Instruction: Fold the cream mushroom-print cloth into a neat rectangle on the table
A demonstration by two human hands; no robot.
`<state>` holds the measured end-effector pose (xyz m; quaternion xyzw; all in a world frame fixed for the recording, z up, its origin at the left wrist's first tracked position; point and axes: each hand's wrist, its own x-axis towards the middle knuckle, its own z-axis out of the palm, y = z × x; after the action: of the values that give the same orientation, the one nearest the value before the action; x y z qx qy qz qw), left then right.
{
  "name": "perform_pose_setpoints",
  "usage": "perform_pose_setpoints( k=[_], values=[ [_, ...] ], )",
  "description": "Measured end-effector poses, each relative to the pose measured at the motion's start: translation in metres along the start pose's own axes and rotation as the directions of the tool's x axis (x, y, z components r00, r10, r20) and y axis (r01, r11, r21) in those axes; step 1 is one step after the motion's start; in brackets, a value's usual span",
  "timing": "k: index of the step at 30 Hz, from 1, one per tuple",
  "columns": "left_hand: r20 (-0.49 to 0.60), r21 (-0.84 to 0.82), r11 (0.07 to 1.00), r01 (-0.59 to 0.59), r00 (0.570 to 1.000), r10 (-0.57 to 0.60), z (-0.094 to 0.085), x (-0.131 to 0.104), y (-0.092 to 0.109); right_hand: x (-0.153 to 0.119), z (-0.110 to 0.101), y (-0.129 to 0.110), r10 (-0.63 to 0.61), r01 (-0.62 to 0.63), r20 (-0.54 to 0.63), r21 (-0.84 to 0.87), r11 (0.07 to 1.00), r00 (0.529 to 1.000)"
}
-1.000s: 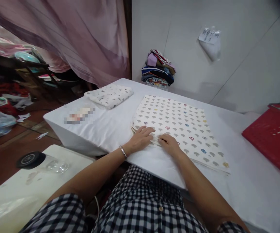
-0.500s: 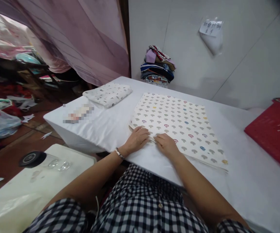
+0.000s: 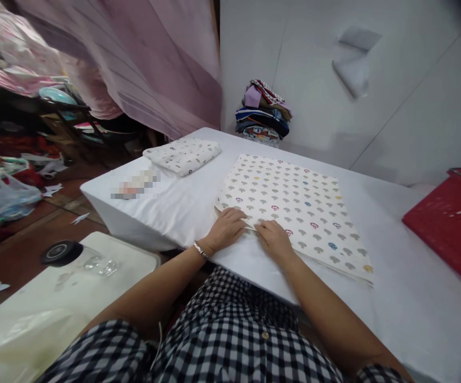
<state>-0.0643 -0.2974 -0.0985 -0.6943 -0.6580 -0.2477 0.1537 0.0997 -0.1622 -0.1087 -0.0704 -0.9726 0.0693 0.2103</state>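
A cream cloth point(image 3: 282, 202) printed with small mushrooms lies flat in layers on the white-covered table point(image 3: 402, 255). At its near edge, toward the left corner, my left hand point(image 3: 227, 227) is closed on the cloth, a bracelet on its wrist. Just to the right, with a small gap between, my right hand point(image 3: 273, 237) pinches the same edge. The fingertips of both hands partly hide the edge. A folded white cloth point(image 3: 184, 156) with small dark prints rests at the table's back left.
A red case point(image 3: 450, 223) stands on the right. Folded clothes point(image 3: 263, 111) are stacked by the wall. Left of me, a white stool-like surface point(image 3: 122, 250) holds a clear bottle with a black cap point(image 3: 62, 253). A pink curtain point(image 3: 166, 64) hangs behind.
The view has shifted slightly, so the scene sits a little further right. Both hands keep nearly the same place on the cloth's edge.
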Motion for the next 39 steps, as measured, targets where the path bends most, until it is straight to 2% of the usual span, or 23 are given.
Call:
perform_pose_setpoints(
  k=[4,9,16,20,25,33,39],
  values=[
    [0.044,0.048,0.999,-0.022,0.999,0.02,-0.004,0.002,0.005,-0.001,0.004,0.002,-0.012,0.013,0.042,-0.018,1.0,0.999],
    [0.102,0.113,0.993,-0.018,0.995,0.007,-0.004,0.003,0.006,-0.001,0.004,0.002,-0.024,0.025,0.013,-0.023,0.999,1.0],
    [0.156,0.099,0.995,-0.017,0.988,0.002,-0.001,0.0,0.004,0.001,0.003,-0.001,-0.028,0.029,0.035,-0.041,0.999,0.999],
    [0.158,0.103,0.995,-0.007,0.987,-0.009,-0.003,-0.001,0.001,0.001,0.004,-0.004,-0.008,0.009,0.019,-0.052,0.999,1.0],
    [0.169,0.053,0.998,0.029,0.985,-0.037,-0.003,-0.006,-0.002,0.002,0.006,-0.004,-0.013,0.018,0.065,-0.066,0.998,0.998],
    [0.115,0.009,1.0,0.021,0.993,-0.022,-0.002,-0.014,0.0,0.0,0.006,0.001,0.001,-0.003,0.065,0.035,0.999,0.998],
    [0.162,-0.049,0.999,0.007,0.987,0.001,-0.008,-0.015,0.001,0.0,0.005,0.002,-0.017,0.012,0.074,0.059,0.998,0.997]
  ],
)
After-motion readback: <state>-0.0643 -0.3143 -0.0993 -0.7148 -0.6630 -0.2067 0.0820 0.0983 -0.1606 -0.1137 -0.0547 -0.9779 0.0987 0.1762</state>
